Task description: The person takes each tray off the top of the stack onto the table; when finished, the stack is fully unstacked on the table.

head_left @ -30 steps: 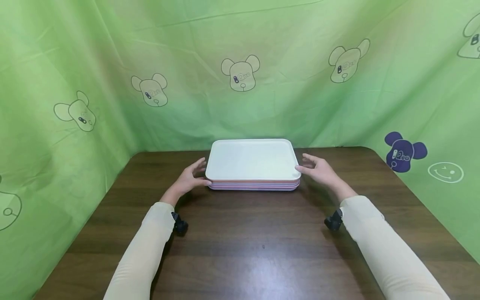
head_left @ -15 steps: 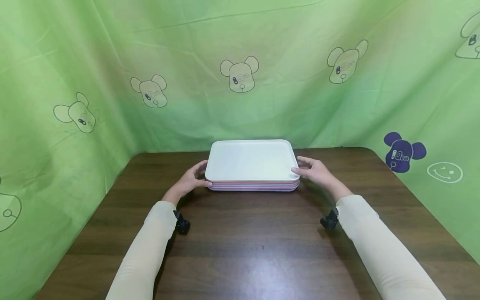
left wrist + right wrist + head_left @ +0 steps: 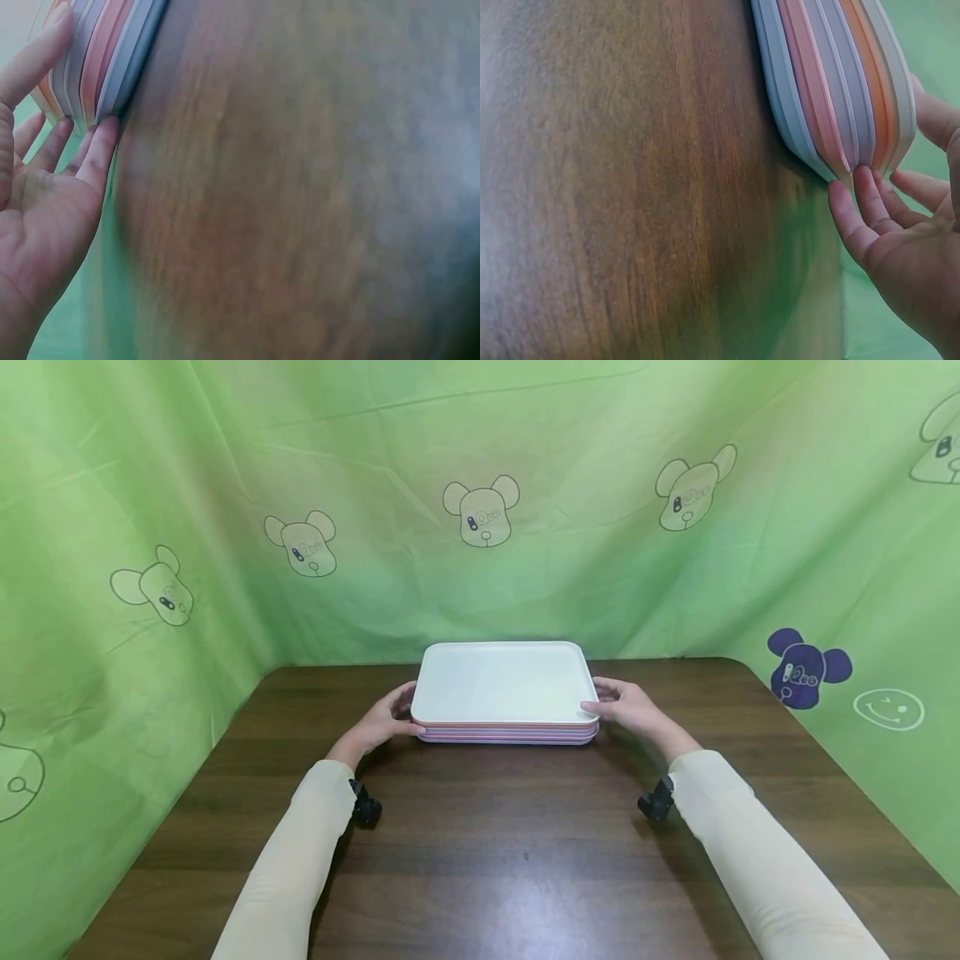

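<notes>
Plainly, the head view shows the top of a tray stack (image 3: 506, 737): 1 white rectangular tray (image 3: 504, 681) lies uppermost, at the far side of the brown wood-grain table (image 3: 517, 827), with a green printed curtain (image 3: 480, 585) behind. From there the lower rims look like thin pinkish-purple lines; the right wrist view separates them into an orange tray (image 3: 871, 67), lavender rims (image 3: 855, 90), a pink tray (image 3: 808, 67) and light blue (image 3: 782, 82) at the bottom.

The left hand (image 3: 377, 717) grips the near left corner, thumb on the front rims. Its wrist view adds 4 slightly spread fingers, fingertips against the side of the stack. The right hand (image 3: 628, 703) grips the opposite near corner; only the head view shows its thumb lying over the white edge, since the right wrist view hides the thumb tip behind the rim, yet reveals spread, gently bent fingers touching the coloured rims.
</notes>
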Demonstrator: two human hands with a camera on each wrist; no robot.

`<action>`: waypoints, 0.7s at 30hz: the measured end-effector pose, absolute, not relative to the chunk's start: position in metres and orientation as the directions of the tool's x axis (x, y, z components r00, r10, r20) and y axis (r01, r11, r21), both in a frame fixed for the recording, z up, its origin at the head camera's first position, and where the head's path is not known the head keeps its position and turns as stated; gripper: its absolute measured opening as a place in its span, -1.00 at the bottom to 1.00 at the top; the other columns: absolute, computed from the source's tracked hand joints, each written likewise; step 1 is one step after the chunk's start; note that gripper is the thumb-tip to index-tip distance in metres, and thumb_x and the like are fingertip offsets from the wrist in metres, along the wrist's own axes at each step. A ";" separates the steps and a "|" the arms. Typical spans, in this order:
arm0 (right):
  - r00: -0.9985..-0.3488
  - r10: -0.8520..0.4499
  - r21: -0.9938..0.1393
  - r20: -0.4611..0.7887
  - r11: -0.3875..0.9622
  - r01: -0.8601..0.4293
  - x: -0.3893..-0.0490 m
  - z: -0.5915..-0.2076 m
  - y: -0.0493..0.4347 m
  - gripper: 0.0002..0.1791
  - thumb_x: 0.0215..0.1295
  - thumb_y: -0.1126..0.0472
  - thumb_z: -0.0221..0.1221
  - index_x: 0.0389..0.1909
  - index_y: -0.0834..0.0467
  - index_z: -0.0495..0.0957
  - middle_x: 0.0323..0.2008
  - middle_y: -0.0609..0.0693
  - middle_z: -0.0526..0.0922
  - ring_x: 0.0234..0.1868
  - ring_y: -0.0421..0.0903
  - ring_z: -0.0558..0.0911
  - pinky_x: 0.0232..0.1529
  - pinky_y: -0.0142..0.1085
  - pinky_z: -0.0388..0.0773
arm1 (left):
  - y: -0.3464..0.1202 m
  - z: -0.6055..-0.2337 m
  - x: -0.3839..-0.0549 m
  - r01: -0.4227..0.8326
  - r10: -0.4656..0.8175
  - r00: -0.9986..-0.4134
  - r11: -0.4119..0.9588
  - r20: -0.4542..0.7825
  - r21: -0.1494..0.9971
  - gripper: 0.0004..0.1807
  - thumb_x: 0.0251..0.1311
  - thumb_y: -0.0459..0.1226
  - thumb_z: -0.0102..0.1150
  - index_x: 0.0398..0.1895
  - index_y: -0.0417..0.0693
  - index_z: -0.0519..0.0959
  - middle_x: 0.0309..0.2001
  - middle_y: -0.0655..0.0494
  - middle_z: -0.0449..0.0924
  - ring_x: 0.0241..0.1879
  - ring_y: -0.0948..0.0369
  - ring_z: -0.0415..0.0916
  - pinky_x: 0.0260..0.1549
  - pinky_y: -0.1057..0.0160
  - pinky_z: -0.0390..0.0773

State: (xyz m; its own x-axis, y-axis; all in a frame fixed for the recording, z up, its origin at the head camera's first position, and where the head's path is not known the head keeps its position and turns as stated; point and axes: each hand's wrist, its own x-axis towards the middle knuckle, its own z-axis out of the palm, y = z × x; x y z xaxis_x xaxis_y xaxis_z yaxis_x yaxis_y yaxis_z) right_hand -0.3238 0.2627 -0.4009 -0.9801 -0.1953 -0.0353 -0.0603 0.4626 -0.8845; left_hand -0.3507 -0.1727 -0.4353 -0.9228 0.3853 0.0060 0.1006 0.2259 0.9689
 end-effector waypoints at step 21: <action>-0.978 -0.195 -0.943 -0.076 0.334 0.007 -0.327 -0.408 0.262 -0.23 0.31 0.36 0.18 0.44 0.43 0.03 0.27 0.48 0.29 -0.10 -0.22 0.57 -0.04 -0.39 0.55 | -0.173 -0.435 -0.350 0.109 0.390 -0.921 0.224 0.013 0.969 0.01 0.01 -0.49 0.40 0.52 -0.11 0.05 0.46 -0.11 0.08 0.40 -0.07 0.08 0.30 -0.02 0.19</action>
